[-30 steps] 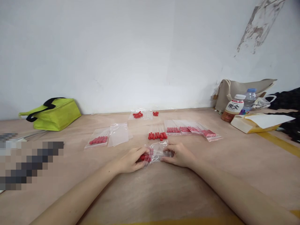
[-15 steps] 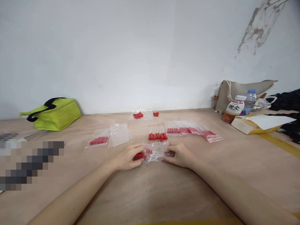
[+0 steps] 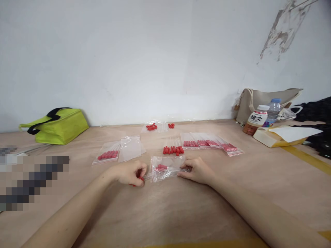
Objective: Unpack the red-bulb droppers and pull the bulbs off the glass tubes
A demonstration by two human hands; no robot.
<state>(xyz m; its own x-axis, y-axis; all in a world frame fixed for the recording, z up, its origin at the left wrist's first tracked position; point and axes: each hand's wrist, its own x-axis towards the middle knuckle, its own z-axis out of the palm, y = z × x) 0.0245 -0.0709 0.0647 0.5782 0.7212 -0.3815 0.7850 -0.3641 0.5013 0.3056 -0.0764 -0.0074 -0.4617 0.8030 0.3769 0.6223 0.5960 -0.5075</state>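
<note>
A clear zip bag [image 3: 168, 162] lies between my hands, its mouth toward the left. My right hand [image 3: 197, 171] pinches the bag's right end. My left hand [image 3: 131, 173] is closed round the red bulbs of droppers [image 3: 148, 176], whose clear tubes reach into the bag mouth; how many is hidden by my fingers. A red-bulbed dropper [image 3: 162, 166] lies inside the bag. Just beyond stands a row of loose droppers [image 3: 173, 150], bulbs toward me. Filled bags of droppers [image 3: 190, 143] lie to the right of that row, and another filled bag [image 3: 108, 155] is at left beside flat empty bags [image 3: 130, 148].
By the wall are more red bulbs [image 3: 151, 127] on clear plastic. A lime-green bag [image 3: 62, 125] stands at back left. At back right are a drink bottle [image 3: 256, 120], a water bottle [image 3: 274, 108], a beige bag [image 3: 244, 103] and an open packet [image 3: 284, 137].
My left hand has moved left, drawing the droppers' bulbs out through the bag mouth. One red-bulbed dropper shows inside the bag. My right hand keeps its hold on the bag's right end.
</note>
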